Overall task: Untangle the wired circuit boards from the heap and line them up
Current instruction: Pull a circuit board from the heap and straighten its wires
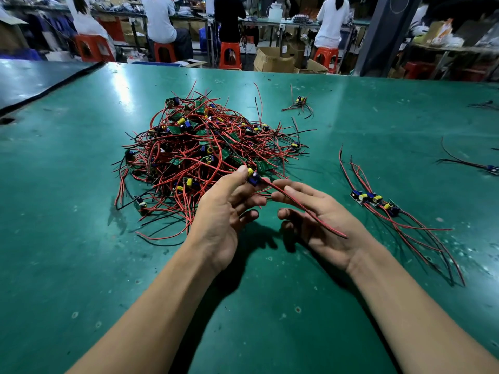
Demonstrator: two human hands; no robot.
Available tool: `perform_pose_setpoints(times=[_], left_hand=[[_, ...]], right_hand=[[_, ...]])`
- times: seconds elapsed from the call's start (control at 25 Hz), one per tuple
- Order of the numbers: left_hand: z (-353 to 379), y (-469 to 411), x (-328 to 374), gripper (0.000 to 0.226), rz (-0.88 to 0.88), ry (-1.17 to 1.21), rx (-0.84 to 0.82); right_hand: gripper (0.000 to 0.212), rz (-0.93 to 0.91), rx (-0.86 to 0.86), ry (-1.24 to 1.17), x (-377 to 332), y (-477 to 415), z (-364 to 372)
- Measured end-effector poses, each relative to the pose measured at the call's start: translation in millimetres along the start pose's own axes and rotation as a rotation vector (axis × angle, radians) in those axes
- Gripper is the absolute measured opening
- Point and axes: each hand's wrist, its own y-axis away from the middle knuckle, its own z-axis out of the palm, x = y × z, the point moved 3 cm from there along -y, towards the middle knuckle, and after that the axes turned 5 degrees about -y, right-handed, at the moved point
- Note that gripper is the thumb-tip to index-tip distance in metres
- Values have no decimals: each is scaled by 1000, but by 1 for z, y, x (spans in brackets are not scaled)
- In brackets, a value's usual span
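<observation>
A heap (205, 147) of small green circuit boards with red and black wires lies on the green table (270, 306), left of centre. My left hand (226, 211) pinches one circuit board (253, 178) with blue and yellow parts at the heap's near edge, between thumb and fingers. Its red and black wires (310, 211) run down to the right across the palm of my right hand (318, 217), which lies palm up with relaxed fingers beneath them. To the right, a few boards (375, 201) lie side by side with their wires trailing toward me.
A single wired board (300, 101) lies beyond the heap. More loose wired boards (486, 167) lie at the far right edge. A dark seam (51, 87) splits the table at the far left. Behind it, people sit on red stools (230, 55) among cardboard boxes.
</observation>
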Motion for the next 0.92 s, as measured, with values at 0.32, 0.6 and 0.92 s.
perform_pose_setpoints(times=[0.32,0.6,0.92], left_hand=[[13,7,-19,16,-5,-149,-186],[14,10,-23,22,-14,-216,-303],[13,8,-20,13,-9,-220,-268]], right_hand=[[34,2,-75,100,2,1,-2],[21,81,-176,59,-1,6,0],[13,-12,-68,38,-1,-3,-11]])
